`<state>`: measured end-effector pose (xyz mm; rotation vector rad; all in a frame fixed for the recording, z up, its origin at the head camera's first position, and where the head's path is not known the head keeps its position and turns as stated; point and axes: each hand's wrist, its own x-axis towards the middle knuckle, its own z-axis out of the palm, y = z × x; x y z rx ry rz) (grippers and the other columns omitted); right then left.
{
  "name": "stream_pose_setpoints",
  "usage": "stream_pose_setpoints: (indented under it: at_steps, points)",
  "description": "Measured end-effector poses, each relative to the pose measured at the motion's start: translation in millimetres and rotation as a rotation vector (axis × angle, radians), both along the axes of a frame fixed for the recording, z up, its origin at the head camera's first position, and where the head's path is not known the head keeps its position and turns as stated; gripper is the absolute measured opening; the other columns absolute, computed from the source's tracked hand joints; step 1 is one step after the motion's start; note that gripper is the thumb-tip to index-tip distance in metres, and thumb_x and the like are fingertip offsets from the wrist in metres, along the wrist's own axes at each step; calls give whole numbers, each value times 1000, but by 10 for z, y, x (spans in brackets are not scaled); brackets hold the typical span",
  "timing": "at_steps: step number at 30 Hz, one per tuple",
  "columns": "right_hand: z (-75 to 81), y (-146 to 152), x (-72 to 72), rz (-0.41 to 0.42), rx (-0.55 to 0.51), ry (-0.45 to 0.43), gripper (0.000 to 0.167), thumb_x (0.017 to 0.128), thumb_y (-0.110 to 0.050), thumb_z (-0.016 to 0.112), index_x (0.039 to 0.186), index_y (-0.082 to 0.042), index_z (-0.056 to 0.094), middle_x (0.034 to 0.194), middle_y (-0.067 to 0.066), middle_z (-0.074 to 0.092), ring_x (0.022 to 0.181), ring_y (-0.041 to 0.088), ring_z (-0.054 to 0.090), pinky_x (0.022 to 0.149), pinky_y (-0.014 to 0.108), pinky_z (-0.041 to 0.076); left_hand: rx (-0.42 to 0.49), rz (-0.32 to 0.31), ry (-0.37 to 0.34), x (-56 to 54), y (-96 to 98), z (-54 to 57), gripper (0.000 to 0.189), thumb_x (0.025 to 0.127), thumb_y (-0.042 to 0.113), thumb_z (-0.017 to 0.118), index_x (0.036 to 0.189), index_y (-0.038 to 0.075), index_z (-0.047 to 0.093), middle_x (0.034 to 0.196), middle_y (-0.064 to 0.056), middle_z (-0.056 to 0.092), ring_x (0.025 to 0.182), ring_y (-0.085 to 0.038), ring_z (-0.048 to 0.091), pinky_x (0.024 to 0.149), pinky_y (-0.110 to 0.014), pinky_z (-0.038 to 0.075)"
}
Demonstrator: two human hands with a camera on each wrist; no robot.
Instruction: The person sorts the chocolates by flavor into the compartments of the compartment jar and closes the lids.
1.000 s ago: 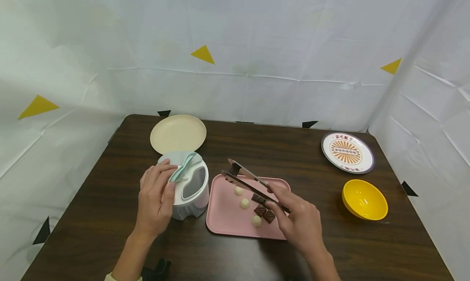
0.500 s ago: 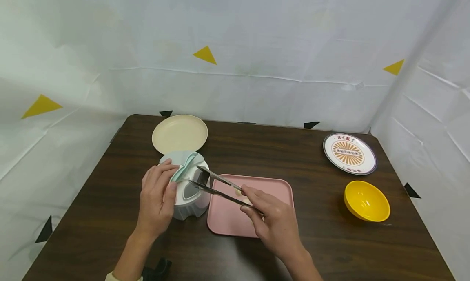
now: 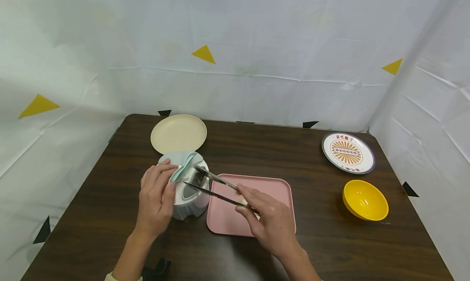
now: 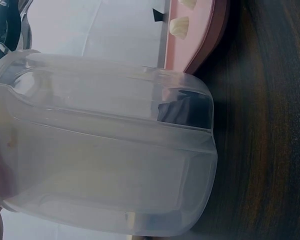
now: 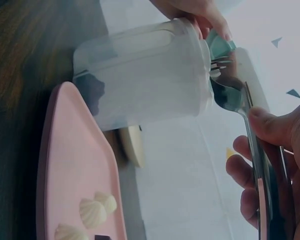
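My left hand grips the raised teal flap on the lid of a clear-walled, divided container. In my right hand is a pair of metal tongs, one end a spoon, the other a fork. Their spread tips are over the lid opening, with nothing visible between them. Through the wall, dark chocolate shows at the container's bottom. Cream-coloured, ridged pieces lie on the pink tray; my right hand hides much of what lies there in the head view.
A cream plate lies behind the container. At the right of the dark table are a patterned white plate and a yellow bowl. White sheeting hangs behind and at the sides.
The right hand has carried the tongs left from over the tray to the container opening. The dark chocolate seen between their tips earlier is no longer there. The left hand stays put.
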<state>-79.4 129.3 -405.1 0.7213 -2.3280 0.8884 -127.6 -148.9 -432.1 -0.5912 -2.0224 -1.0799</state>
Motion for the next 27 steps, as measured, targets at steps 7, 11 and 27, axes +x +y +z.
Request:
stream_pose_setpoints:
  at_steps: [7, 11, 27]
  points:
    - [-5, 5, 1, 4, -2, -5, 49, 81, -18, 79, 128, -14, 67, 109, -5, 71, 72, 2, 61, 62, 21, 50, 2, -2, -15, -1, 2, -5, 31, 93, 20, 49, 107, 2, 70, 111, -14, 65, 121, -38, 53, 108, -56, 23]
    - [8, 40, 0, 7, -19, 1, 52, 79, -14, 81, 128, -12, 66, 107, -6, 71, 73, 1, 61, 62, 19, 50, 2, 4, -24, 0, 1, -1, 32, 93, 20, 48, 108, 2, 70, 112, -13, 65, 121, -37, 53, 108, -55, 23]
    - [-81, 716, 29, -300, 191, -313, 54, 78, -21, 83, 129, -24, 66, 84, -9, 68, 59, 4, 50, 51, 28, 37, 3, 6, -31, 13, -1, -4, 32, 93, 21, 49, 108, 2, 70, 113, -13, 65, 122, -37, 53, 108, -56, 22]
